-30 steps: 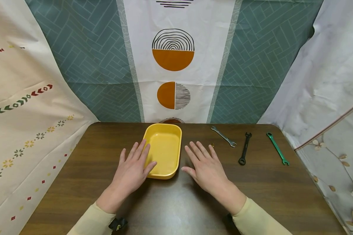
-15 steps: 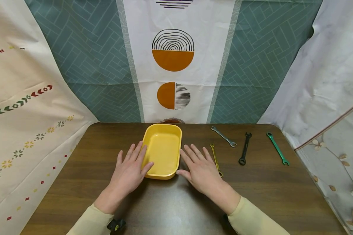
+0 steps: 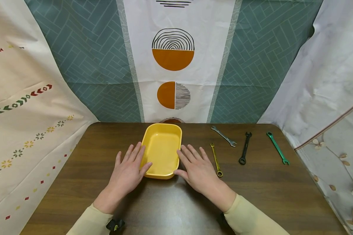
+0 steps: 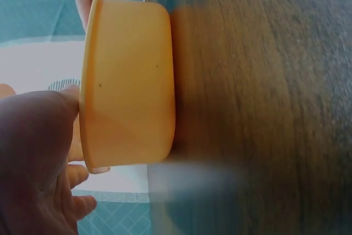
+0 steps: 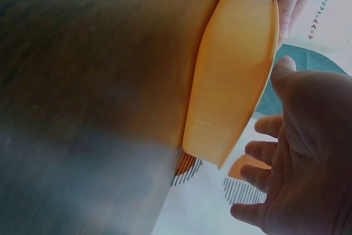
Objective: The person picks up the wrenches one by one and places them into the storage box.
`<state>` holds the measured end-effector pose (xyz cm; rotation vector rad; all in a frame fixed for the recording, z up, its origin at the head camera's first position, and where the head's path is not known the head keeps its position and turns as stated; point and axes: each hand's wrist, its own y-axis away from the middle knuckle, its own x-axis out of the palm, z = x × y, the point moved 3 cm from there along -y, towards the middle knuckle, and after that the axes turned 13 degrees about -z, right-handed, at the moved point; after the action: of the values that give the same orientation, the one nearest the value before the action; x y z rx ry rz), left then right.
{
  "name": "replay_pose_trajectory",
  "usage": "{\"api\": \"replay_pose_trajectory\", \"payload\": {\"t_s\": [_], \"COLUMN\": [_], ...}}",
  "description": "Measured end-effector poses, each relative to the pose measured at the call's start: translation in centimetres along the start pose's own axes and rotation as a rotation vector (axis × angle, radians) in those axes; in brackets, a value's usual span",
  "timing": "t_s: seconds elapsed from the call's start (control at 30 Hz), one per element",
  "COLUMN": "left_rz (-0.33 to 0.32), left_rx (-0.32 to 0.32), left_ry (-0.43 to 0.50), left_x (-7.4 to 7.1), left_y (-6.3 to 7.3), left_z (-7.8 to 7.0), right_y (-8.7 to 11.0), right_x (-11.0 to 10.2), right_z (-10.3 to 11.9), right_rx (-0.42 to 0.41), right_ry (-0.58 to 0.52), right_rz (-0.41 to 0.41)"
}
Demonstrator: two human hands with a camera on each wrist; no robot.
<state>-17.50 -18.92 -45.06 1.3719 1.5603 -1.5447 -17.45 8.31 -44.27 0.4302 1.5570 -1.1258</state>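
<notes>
A yellow rectangular tray [image 3: 163, 150] stands on the brown wooden table between both hands. My left hand [image 3: 126, 173] lies palm down at its left side, fingers straight and the thumb over the near left rim. In the left wrist view, the left thumb meets the rim of the tray [image 4: 126, 81]. On the other side, my right hand [image 3: 198, 171] has its fingers spread at the right rim, with the thumb by the near right corner. The right wrist view shows the right hand [image 5: 308, 147] beside the tray wall [image 5: 231, 75]; contact is hard to tell.
Right of the right hand lies a gold wrench [image 3: 216, 160]. Farther back are a silver wrench [image 3: 223, 136], a black wrench [image 3: 245, 148] and a green wrench [image 3: 277, 148]. Patterned cloths hang behind the table [image 3: 111, 133] and along both sides.
My right hand has moved left to the tray's right side, uncovering the gold wrench. The left hand has shifted slightly left along the tray's left rim. The tray has barely moved.
</notes>
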Motion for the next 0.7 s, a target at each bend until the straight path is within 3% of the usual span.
{"api": "replay_pose_trajectory", "payload": {"t_s": [0.7], "left_rz": [0.047], "left_rx": [-0.046], "left_ry": [0.022], "left_x": [0.01], "left_y": [0.15], "left_z": [0.43], "right_y": [-0.54], "right_x": [0.9], "right_z": [0.75], "right_rx": [0.041], "right_ry": [0.028], "right_rz": [0.081]}}
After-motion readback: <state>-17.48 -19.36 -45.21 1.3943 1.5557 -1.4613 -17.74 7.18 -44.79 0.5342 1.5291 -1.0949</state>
